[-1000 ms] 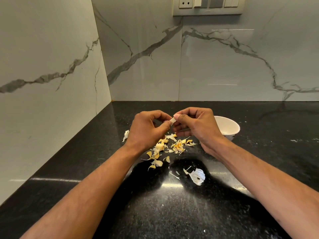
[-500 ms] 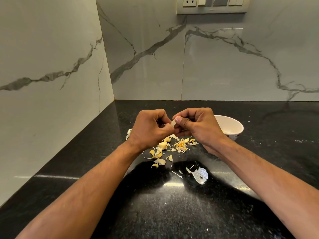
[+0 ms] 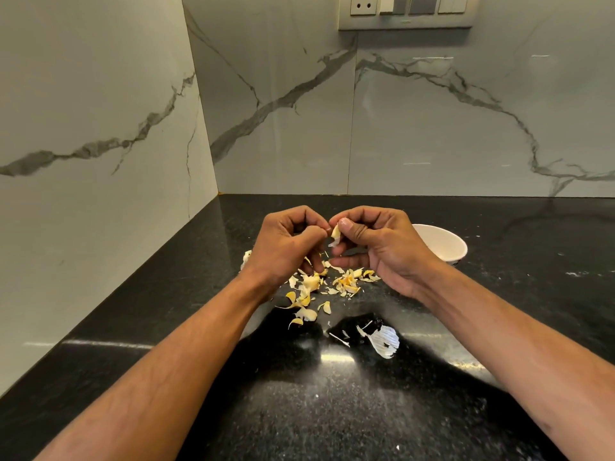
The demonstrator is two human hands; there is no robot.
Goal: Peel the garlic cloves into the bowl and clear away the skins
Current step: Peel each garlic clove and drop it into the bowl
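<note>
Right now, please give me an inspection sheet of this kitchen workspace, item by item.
Surface: black speckled counter, glossy, with pale specks.
Job's things: garlic clove held between both hands; white bowl behind the right wrist, contents hidden.
Clutter: garlic skins scattered under the hands; a white papery skin nearer the camera.
Hands: left hand and right hand both pinch the clove.
Cables: nothing seen.
Surroundings: marble wall tiles; socket and switch panel above.

We cannot see inside the white bowl (image 3: 442, 242); the right hand (image 3: 382, 247) covers its left rim.
</note>
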